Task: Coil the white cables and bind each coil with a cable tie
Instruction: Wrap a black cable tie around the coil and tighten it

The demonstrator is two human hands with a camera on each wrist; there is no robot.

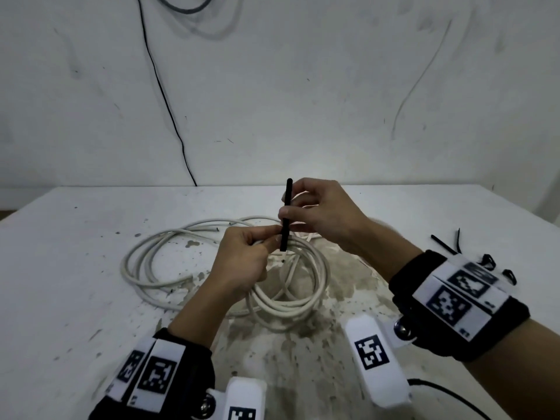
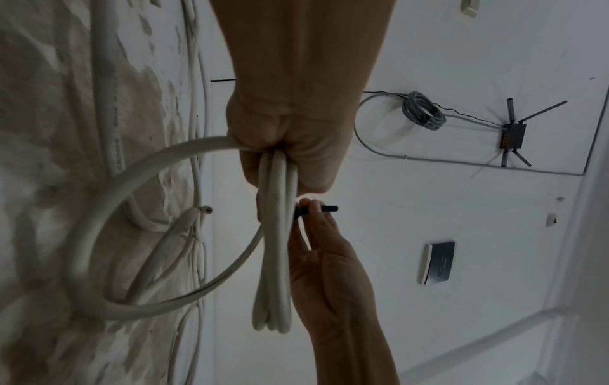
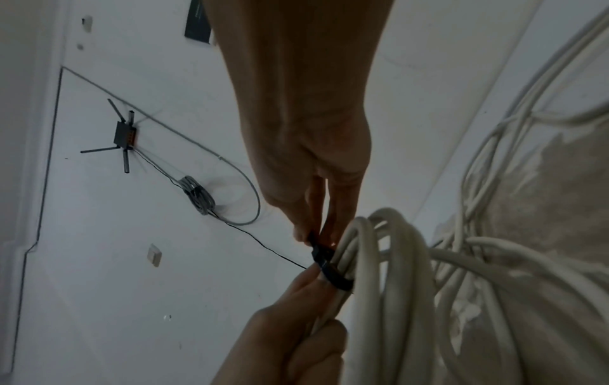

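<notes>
A coil of white cable (image 1: 306, 301) is lifted partly off the table (image 1: 75, 268). My left hand (image 1: 268, 240) grips its gathered strands (image 2: 275, 247) in a fist. A black cable tie (image 1: 285, 213) stands upright against the bundle, just beyond my left fingers. My right hand (image 1: 286, 211) pinches the tie between thumb and fingers. In the right wrist view the tie (image 3: 329, 268) lies across the strands (image 3: 392, 273), with my right fingertips (image 3: 301, 234) on its upper part and my left fingertips (image 3: 313, 276) just below. More white cable (image 1: 157, 244) lies loosely looped to the left.
Spare black cable ties (image 1: 445, 244) lie on the table at the right, behind my right wrist. A thin black wire (image 1: 165, 95) hangs down the wall behind the table. A router (image 2: 512, 135) and a grey cable bundle (image 2: 423, 110) are on the wall.
</notes>
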